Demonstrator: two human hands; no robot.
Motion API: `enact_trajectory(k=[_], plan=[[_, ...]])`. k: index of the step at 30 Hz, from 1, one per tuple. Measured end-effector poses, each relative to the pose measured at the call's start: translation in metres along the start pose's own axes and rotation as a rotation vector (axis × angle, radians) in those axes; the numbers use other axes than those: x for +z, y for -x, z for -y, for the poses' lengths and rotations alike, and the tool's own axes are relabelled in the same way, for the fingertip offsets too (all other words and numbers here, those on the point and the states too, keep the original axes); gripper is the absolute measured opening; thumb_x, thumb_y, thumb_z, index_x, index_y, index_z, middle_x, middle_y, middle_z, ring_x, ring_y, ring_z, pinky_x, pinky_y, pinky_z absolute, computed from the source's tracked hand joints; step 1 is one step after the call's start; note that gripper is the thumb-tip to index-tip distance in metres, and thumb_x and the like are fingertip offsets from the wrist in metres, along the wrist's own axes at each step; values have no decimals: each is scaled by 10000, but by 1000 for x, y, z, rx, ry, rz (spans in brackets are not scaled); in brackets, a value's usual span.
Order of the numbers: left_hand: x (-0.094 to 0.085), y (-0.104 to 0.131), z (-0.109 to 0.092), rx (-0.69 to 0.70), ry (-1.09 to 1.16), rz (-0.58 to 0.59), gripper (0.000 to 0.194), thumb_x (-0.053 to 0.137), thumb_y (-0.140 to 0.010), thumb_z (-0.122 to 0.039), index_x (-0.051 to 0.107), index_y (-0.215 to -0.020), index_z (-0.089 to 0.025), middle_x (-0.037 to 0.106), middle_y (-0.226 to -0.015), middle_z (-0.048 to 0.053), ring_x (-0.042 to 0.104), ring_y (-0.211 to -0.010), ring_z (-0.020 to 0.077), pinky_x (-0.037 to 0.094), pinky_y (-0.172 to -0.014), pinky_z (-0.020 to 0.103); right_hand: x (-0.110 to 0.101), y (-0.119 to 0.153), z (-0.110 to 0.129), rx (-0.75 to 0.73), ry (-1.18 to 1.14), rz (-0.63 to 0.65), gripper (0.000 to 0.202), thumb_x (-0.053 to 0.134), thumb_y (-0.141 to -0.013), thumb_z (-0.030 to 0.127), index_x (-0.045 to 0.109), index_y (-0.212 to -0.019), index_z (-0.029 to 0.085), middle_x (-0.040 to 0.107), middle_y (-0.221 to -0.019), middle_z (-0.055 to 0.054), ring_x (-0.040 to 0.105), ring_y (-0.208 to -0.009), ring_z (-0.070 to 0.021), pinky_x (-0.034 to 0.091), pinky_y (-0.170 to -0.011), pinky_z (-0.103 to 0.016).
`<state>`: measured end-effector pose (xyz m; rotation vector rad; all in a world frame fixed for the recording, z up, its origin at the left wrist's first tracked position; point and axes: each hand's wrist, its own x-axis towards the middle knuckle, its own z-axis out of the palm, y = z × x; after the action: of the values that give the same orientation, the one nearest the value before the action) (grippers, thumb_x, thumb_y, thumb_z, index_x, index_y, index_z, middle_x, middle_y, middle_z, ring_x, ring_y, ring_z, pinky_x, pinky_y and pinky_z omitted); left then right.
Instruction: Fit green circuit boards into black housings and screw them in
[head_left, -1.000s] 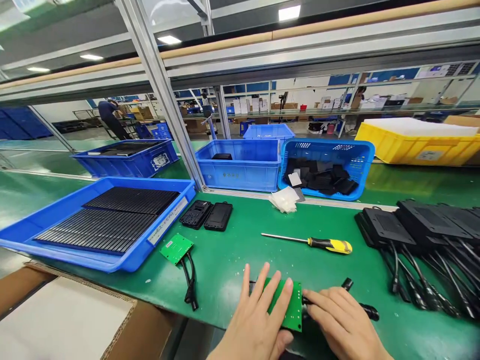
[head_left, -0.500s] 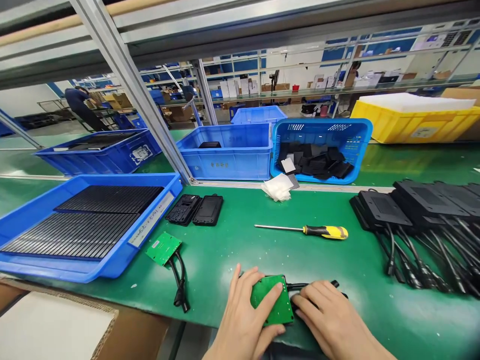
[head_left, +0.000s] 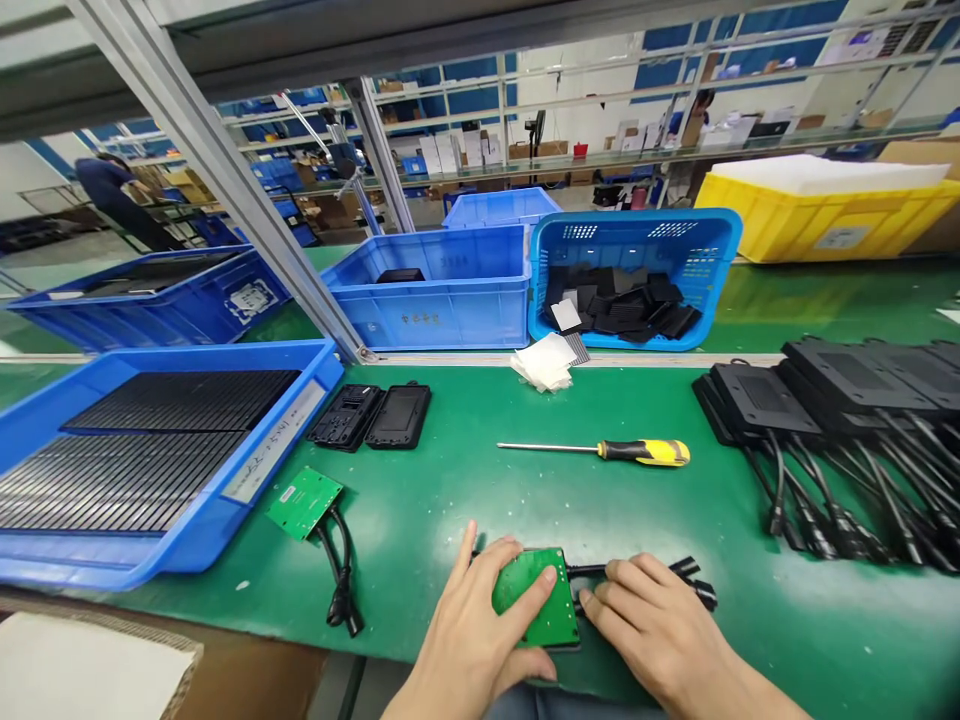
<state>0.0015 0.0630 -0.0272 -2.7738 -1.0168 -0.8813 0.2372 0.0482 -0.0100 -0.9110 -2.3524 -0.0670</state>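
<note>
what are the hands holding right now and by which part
The left hand holds the green board across its face and near edge. The right hand is on its cables, just beside the board; its grip is hidden.

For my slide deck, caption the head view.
Left hand on a green board, right hand at its cables, screwdriver beyond.

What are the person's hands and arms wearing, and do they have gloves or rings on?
Both the left hand and the right hand are bare: no gloves and no rings that I can see. No watch or bracelet shows, and no sleeve shows on the bits of arm in the picture.
</note>
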Motion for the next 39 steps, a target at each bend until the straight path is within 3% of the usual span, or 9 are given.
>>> enact_trajectory(k=[4,8,15,19,22,25,29,35,39], plan=[[1,3,4,-1,64,37,953,867,-535,-578,538,-1345,-197,519,-1221,187,553,-1216,359,396,-1027,701,1,-3,6,-41,97,23,455,253,-1009,112,680,-853,105,591,-653,-46,472,-674,-179,326,-682,-343],[4,6,4,-32,104,47,917,888,-580,-501,507,-1364,-216,498,-1315,208,503,-1284,366,338,-1067,714,4,-2,7,-80,173,60,454,260,-986,101,690,-842,117,606,-675,-66,487,-702,-205,354,-680,-359],[4,4,6,-53,129,124,905,900,-579,-463,498,-1353,-223,536,-1287,199,546,-1220,352,309,-1060,751,-6,-12,-13,274,-173,322,101,564,-927,157,626,-866,208,611,-834,-22,547,-740,-172,408,-637,-284],[3,5,6,-57,131,127,879,896,-592,-459,509,-1345,-222,536,-1277,195,556,-1200,351,311,-1057,755,2,-15,-17,322,-109,402,72,660,-857,124,631,-874,189,647,-829,-31,592,-741,-214,437,-668,-330],[3,5,6,-67,129,136,850,881,-624,-461,509,-1353,-228,544,-1270,187,562,-1194,343,301,-1069,748,3,-18,-19,327,-164,440,102,601,-912,145,647,-844,205,648,-772,5,614,-700,-167,446,-654,-279],[3,6,5,-68,127,137,818,864,-652,-467,513,-1354,-233,549,-1269,184,560,-1201,339,302,-1079,735,-2,-23,-21,319,-191,472,148,561,-950,177,670,-865,228,654,-751,29,619,-649,-127,422,-594,-238],[2,6,5,-69,131,146,800,860,-658,-463,520,-1345,-233,553,-1266,182,555,-1209,337,302,-1086,726,-6,-31,-20,267,-142,493,149,588,-916,139,662,-795,184,656,-747,-19,607,-671,-182,402,-615,-296],[3,6,6,-71,151,146,800,846,-675,-468,506,-1357,-229,544,-1275,190,545,-1215,339,283,-1086,736,-6,-27,-27,-30,-26,425,118,534,-923,87,633,-911,150,612,-797,-33,544,-724,-193,414,-746,-338],[4,6,6,-83,161,146,738,804,-727,-480,509,-1356,-232,543,-1277,189,546,-1210,339,284,-1078,742,-4,-16,-27,25,-58,403,189,449,-957,88,625,-944,155,612,-821,-46,524,-719,-188,393,-731,-331]])
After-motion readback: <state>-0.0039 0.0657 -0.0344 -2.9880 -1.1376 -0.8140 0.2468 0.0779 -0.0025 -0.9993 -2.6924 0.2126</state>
